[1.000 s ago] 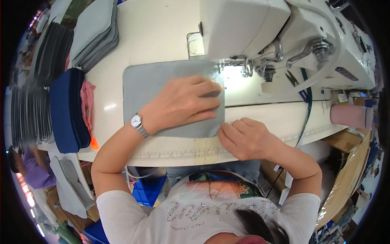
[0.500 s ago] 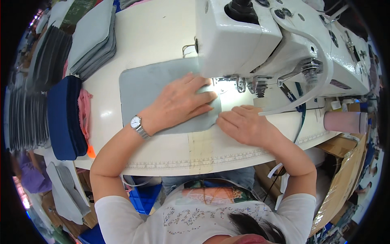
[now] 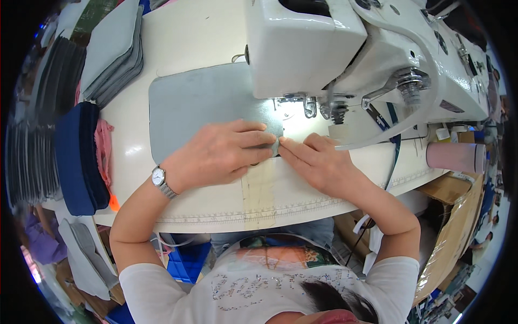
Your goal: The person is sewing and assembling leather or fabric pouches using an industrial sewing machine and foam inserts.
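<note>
Gray panel point(image 3: 199, 102) lies flat on the white table point(image 3: 208, 202), its right side reaching the sewing machine and its near right corner between the two hands. Nearest of all, below the table's front, are the person's white shirt point(image 3: 178, 294) and, to its left, a blue bin point(image 3: 186, 264). A printed measuring scale point(image 3: 199, 217) curves along the table's near edge, crossed by a strip of yellowish tape point(image 3: 259, 197). Above it the right grip point(image 3: 318, 164) is drawn in, fingers curled, its foremost fingertips closed on the panel's edge at that corner. Facing it, the left grip point(image 3: 216, 154) rests palm down on the panel, fingers loosely bent and a little apart, tips just beside the right fingertips; the thumb's placement is too unclear to tell whether it also pinches the cloth. A silver watch point(image 3: 158, 176) circles the left wrist. Farther off to the left, a pink cloth point(image 3: 102, 148) sits beside a navy stack point(image 3: 78, 159), while at the right stands a pink cup point(image 3: 452, 157). Beyond the hands, the white sewing machine point(image 3: 305, 56) overhangs the panel's far right part, its lamp lighting the table. At the far left rises a pile of gray pieces point(image 3: 112, 46).
</note>
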Available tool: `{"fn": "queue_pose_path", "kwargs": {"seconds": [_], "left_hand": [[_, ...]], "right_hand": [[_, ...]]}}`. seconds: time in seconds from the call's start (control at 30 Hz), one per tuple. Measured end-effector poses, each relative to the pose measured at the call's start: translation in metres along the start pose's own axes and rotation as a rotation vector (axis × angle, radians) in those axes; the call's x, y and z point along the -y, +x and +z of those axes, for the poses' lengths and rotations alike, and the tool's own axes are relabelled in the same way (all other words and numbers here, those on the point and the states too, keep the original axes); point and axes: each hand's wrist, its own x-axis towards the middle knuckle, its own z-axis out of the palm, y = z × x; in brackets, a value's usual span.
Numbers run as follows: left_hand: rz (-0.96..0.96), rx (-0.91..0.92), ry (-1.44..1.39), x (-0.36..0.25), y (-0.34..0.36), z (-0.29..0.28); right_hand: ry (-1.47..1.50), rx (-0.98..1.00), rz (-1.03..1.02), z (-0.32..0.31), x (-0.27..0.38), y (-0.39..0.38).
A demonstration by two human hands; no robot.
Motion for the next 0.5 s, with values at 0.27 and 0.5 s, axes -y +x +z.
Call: {"fn": "queue_pose_path", "kwargs": {"seconds": [0.27,0.5], "left_hand": [[-0.083,-0.038,-0.011,0.018,0.014,-0.004],[-0.173,0.010,0.078,0.023,0.023,-0.012]], "right_hand": [[0.078,0.044,0.090,0.015,-0.024,0.015],[0.173,-0.002,0.450,0.022,-0.020,0.013]]}}
